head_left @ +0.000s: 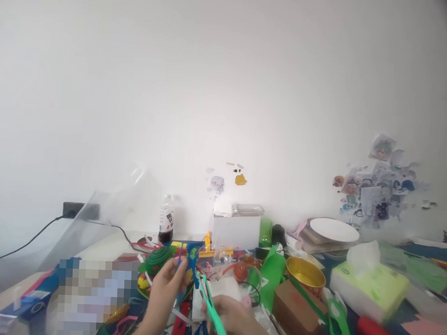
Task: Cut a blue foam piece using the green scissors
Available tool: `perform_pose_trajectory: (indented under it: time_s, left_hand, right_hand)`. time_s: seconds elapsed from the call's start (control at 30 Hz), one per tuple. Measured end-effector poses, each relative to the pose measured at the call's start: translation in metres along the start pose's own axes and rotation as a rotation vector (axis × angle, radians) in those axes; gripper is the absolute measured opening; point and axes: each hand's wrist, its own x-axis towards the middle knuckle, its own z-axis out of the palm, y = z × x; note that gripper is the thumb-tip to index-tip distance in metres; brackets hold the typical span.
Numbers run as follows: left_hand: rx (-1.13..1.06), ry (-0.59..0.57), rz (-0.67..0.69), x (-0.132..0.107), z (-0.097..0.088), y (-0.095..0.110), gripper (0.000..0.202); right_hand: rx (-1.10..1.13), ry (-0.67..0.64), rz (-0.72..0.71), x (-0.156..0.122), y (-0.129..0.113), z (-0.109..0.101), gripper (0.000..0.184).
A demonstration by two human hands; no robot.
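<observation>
Currently: left hand (pixel 168 283) raised above the cluttered table (pixel 105 246), thumb and fingers pinched on a blue paper piece (pixel 190 262) held upright, at front centre of the view. Right hand (pixel 235 320) low at the bottom edge, closed around a light green tool (pixel 211 300) with two long thin arms, either scissors or tongs; I cannot tell which. The tool's tips point up and left and sit just beside the lower edge of the blue paper piece; whether they touch is not resolvable. Surroundings: green honeycomb paper ball (pixel 159 257) just left of the left hand, dark drink bottle (pixel 165 223) behind it, white box (pixel 236 231) against the wall, gold bowl (pixel 305 274) and brown carton (pixel 295 309) to the right, tissue pack (pixel 370 288) farther right. Judgement: the step in hand looks like lining the tool up with the paper, before any bite is taken. A further move would call for a steady left pinch that keeps the paper taut, the tool's arms set on either side of the edge, and left fingertips clear of them.
</observation>
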Motion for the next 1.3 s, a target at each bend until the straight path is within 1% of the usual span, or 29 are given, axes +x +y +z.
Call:
perform_pose_trajectory:
  time_s: [0.07,0.1,0.13,0.2,0.27,0.37,0.43,0.47,0.6,0.7,0.77,0.87,0.93,1.03,1.1,1.2,1.3]
  left_hand:
    - [0.01,0.016,-0.005,-0.003,-0.004,-0.002,0.038]
    - [0.011,0.017,-0.01,-0.006,-0.005,-0.003,0.039]
    - [0.009,0.014,-0.016,-0.008,-0.005,-0.005,0.041]
    - [-0.001,0.001,-0.024,-0.012,-0.003,-0.007,0.043]
    - [-0.013,-0.014,-0.027,-0.018,0.001,-0.008,0.042]
    - [-0.002,-0.067,-0.031,-0.025,0.006,-0.009,0.041]
    - [0.038,-0.082,-0.025,-0.028,0.007,-0.006,0.041]
    - [0.063,-0.069,-0.018,-0.029,0.007,-0.004,0.041]
    - [0.115,0.046,0.022,-0.03,0.002,0.007,0.041]
    - [0.124,0.074,0.028,-0.03,-0.001,0.011,0.041]
    - [0.13,0.065,0.045,-0.03,0.0,0.009,0.04]
    - [0.163,0.022,0.077,-0.033,0.002,0.002,0.038]
    - [0.193,-0.028,0.085,-0.035,0.005,-0.002,0.038]
    - [0.212,-0.095,0.062,-0.039,0.008,-0.005,0.038]
    - [0.208,-0.112,0.055,-0.041,0.01,-0.004,0.037]
    - [0.2,-0.119,0.057,-0.042,0.011,-0.003,0.037]
    - [0.21,-0.139,0.051,-0.043,0.012,-0.004,0.037]
  right_hand:
    - [-0.021,-0.064,0.093,0.003,0.006,0.005,0.028]
    - [-0.019,-0.072,0.106,0.002,0.006,0.008,0.027]
    - [-0.003,-0.088,0.086,-0.001,0.004,0.011,0.027]
    - [0.055,-0.129,0.084,-0.008,-0.003,0.015,0.029]
    - [0.094,-0.141,0.084,-0.016,-0.014,0.018,0.029]
    - [0.114,-0.098,0.07,-0.025,-0.03,0.02,0.028]
    - [0.123,-0.105,0.065,-0.029,-0.037,0.02,0.03]
    - [0.112,-0.109,0.068,-0.031,-0.039,0.019,0.033]
    - [0.076,-0.169,0.082,-0.031,-0.038,0.016,0.046]
    - [0.029,-0.185,0.106,-0.032,-0.04,0.016,0.047]
    - [-0.002,-0.183,0.117,-0.033,-0.044,0.018,0.046]
    - [-0.008,-0.178,0.105,-0.034,-0.047,0.018,0.049]
    - [0.004,-0.168,0.083,-0.032,-0.044,0.016,0.053]
    - [0.014,-0.149,0.067,-0.029,-0.035,0.014,0.055]
    - [0.062,-0.114,0.063,-0.027,-0.029,0.014,0.055]
    - [0.163,-0.044,0.027,-0.027,-0.024,0.016,0.062]
    - [0.192,-0.023,-0.006,-0.029,-0.025,0.017,0.061]
